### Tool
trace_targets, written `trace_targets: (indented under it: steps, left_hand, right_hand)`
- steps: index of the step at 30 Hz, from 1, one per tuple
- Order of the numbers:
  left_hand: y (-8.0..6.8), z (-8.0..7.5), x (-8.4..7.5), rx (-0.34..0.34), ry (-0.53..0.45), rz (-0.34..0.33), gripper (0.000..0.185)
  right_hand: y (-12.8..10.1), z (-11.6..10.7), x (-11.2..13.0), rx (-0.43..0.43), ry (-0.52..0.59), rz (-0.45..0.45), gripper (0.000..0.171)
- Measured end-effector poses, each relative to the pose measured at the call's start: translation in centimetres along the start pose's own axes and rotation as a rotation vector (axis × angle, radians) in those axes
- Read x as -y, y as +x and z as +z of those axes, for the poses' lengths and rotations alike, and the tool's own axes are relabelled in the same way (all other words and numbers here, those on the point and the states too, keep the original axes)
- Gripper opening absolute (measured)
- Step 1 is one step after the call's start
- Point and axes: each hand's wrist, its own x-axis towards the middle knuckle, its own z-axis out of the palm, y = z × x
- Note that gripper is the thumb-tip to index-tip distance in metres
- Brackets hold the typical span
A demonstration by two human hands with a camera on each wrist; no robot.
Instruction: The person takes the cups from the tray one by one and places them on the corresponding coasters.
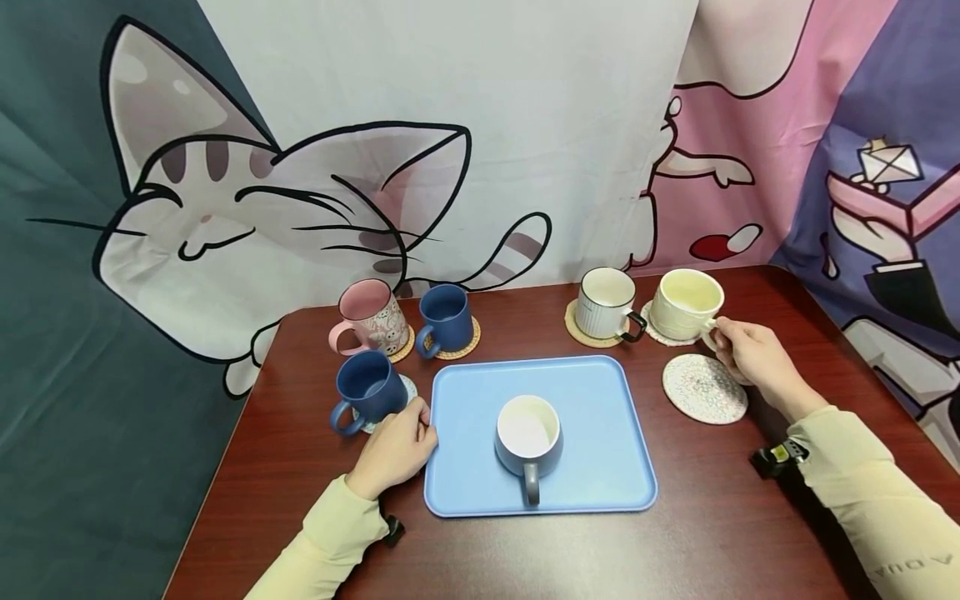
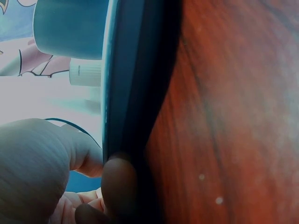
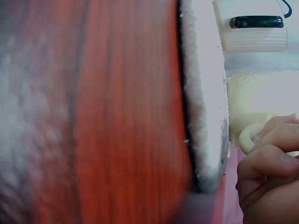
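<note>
My left hand (image 1: pixel 396 446) pinches the left edge of a light blue tray (image 1: pixel 596 417). In the left wrist view a fingertip (image 2: pixel 119 179) lies against the tray's rim. A grey mug (image 1: pixel 517 458) with a white inside stands on the tray, its dark handle toward me. At the right, my right hand (image 1: pixel 756 358) holds the handle of a pale yellow cup (image 1: pixel 677 315), which sits over a white coaster at the back. The right wrist view shows curled fingers (image 3: pixel 264 165) at the handle of this cup (image 3: pixel 247 105).
A round white patterned coaster (image 1: pixel 705 390) lies below my right hand. Beside the yellow cup stands a white ribbed mug (image 1: pixel 603 302) with a black handle. On coasters at the left are a pink patterned mug (image 1: pixel 384 321) and two blue mugs, one (image 1: pixel 382 392) close to my left hand.
</note>
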Motion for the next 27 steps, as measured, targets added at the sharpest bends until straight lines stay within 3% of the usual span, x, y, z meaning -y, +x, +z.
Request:
trace_targets:
  steps: [15, 27]
  left_hand:
    - [0.1, -0.1, 0.0, 0.000, 0.005, 0.009, 0.011]
    - [0.1, 0.0, 0.1, 0.000, 0.002, 0.011, 0.011]
  right_hand:
    - [-1.4, -0.2, 0.0, -0.098, -0.174, -0.068, 0.037]
    - [-2.7, -0.4, 0.6, -0.150, -0.179, -0.089, 0.021]
